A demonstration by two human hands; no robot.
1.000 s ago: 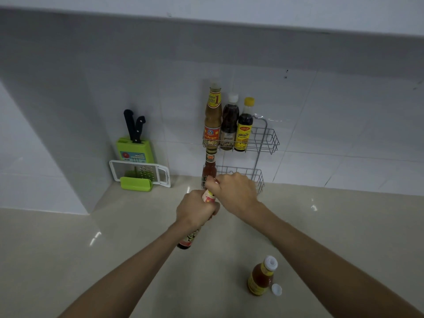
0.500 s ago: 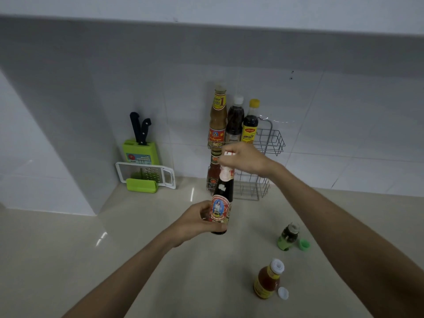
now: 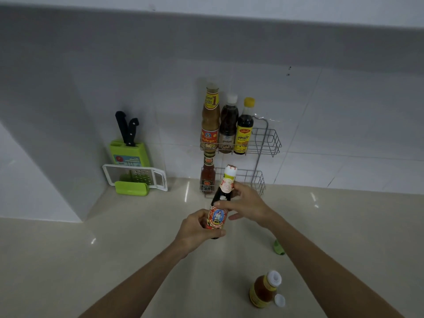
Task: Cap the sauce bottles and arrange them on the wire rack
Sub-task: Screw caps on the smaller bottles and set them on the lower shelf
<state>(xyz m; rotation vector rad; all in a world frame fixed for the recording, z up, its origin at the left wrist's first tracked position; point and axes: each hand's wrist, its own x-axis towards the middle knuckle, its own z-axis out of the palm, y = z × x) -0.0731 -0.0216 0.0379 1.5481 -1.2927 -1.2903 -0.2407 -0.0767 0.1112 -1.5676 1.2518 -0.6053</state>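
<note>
Bottle (image 3: 219,210): dark sauce bottle, white cap on, being held nearly upright above the counter (image 3: 114,260).
Left hand (image 3: 197,230): fingers wrapping and clamping the bottle's lower body at the label.
Right hand (image 3: 246,206): fingers closing around the bottle's shoulder, just above the left fingers.
Wire rack (image 3: 263,143): standing beyond the fingertips; three capped bottles sitting on its upper shelf, one red-sauce bottle on the lower.
Amber bottle (image 3: 263,290): standing nearer than both hands, a loose white cap (image 3: 280,300) lying beside it.
</note>
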